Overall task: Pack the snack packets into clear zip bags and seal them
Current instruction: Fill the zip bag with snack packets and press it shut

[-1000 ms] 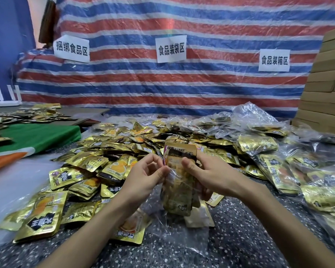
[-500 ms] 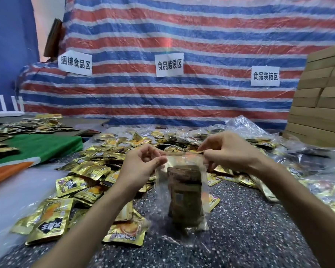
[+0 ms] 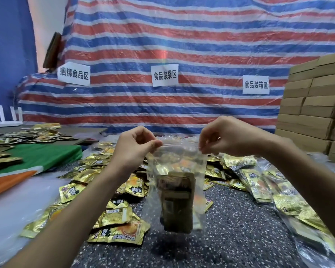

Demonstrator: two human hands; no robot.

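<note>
A clear zip bag (image 3: 175, 161) hangs above the speckled table, held up by its top edge. Inside it sits a stack of gold snack packets (image 3: 177, 202), low in the bag. My left hand (image 3: 135, 147) pinches the bag's top left corner between thumb and forefinger. My right hand (image 3: 226, 137) pinches the top right corner the same way. Loose gold snack packets (image 3: 116, 219) lie scattered on the table to the left and behind the bag.
Filled clear bags of packets (image 3: 259, 182) are piled at the right. Stacked cardboard boxes (image 3: 315, 105) rise at the far right. A green and orange cloth (image 3: 39, 157) covers the left side. A striped tarp (image 3: 182, 45) with paper signs hangs behind.
The hands have lifted the bag higher and moved apart along its top edge. The stack of packets has dropped from the bag's mouth to its bottom. The view has tilted upward.
</note>
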